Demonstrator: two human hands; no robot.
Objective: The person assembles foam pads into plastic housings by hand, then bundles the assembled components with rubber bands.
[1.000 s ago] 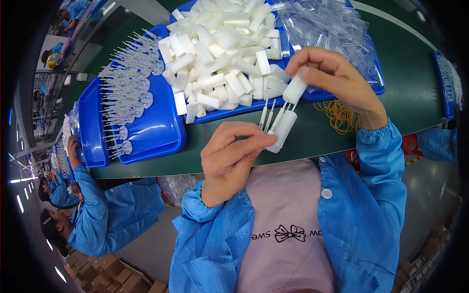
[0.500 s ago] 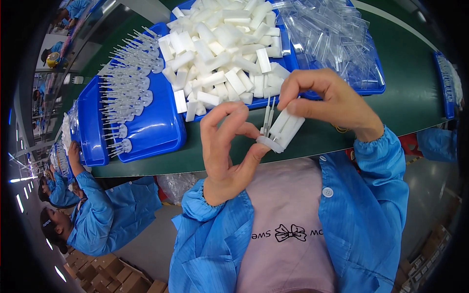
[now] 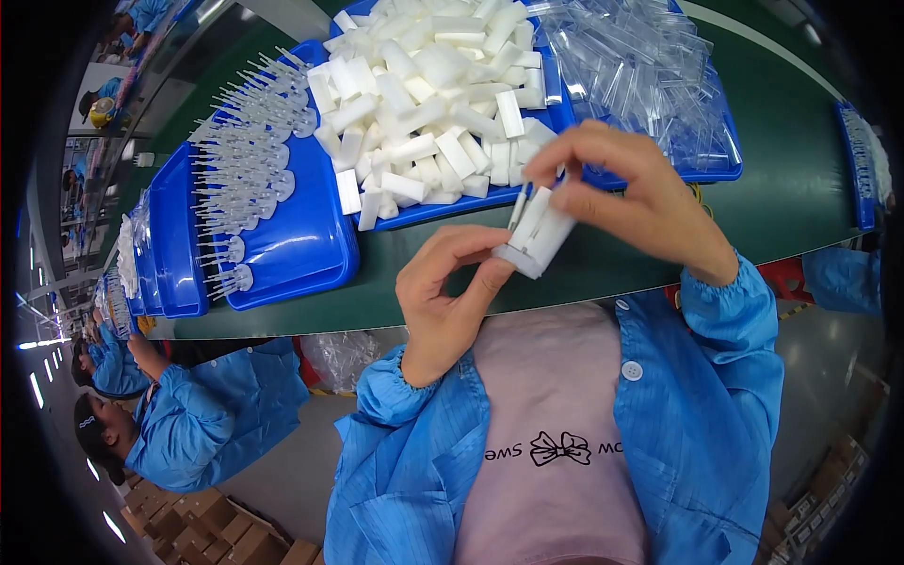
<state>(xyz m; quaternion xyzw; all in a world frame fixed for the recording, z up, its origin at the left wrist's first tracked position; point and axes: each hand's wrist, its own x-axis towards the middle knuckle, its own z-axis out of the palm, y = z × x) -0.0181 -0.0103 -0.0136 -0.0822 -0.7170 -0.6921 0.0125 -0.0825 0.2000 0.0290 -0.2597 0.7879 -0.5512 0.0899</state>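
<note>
My left hand (image 3: 443, 297) pinches the rim of a translucent disc-like base (image 3: 519, 261) between thumb and forefinger. Thin white pins (image 3: 519, 207) rise from that base, tilted a little to the right. Beside them, on the same base, stands a white foam block (image 3: 549, 234). My right hand (image 3: 626, 193) has its thumb and fingertips at the upper end of the block and pins. Exactly what lies between the right fingertips is partly hidden.
A heap of white foam blocks (image 3: 414, 104) fills a blue tray ahead. Left of it, another blue tray (image 3: 297, 259) holds rows of pinned pieces (image 3: 240, 179). Clear plastic sleeves (image 3: 640, 85) lie in a tray at right. A co-worker (image 3: 207, 414) works at far left.
My left fingers have closed in around the base, no longer spread. The right hand has shifted slightly up at the block's top. The co-worker's hand has moved lower.
</note>
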